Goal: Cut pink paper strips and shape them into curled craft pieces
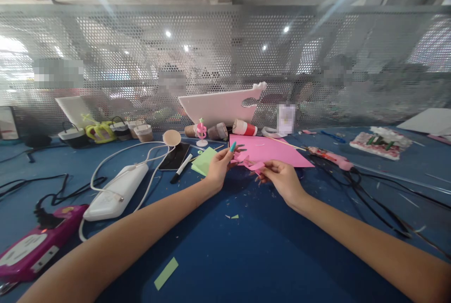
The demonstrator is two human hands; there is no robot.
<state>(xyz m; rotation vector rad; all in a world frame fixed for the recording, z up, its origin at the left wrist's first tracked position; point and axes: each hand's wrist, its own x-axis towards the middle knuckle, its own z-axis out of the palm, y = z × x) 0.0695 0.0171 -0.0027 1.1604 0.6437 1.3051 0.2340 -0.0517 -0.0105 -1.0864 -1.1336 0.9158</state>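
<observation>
Between my hands hangs a pink paper piece (pixel 248 162) with folded or cut strips. My left hand (pixel 219 167) pinches its left side, thumb up. At the right end, my right hand (pixel 282 178) grips a strip between thumb and fingers. Behind them a large pink sheet (pixel 285 152) lies on the blue table (pixel 218 256). Just left of my left hand are green paper sheets (pixel 203 162). A small green strip (pixel 166 273) lies near the front edge, and tiny scraps (pixel 234 217) are scattered below my hands.
At left are a white power bank (pixel 118 195) with cables, a magenta power strip (pixel 42 242), a phone (pixel 174 157) and a marker (pixel 181 169). Cups (pixel 244 128) and a foam board (pixel 218 105) stand behind. A glue gun (pixel 331 157) with black cable lies right.
</observation>
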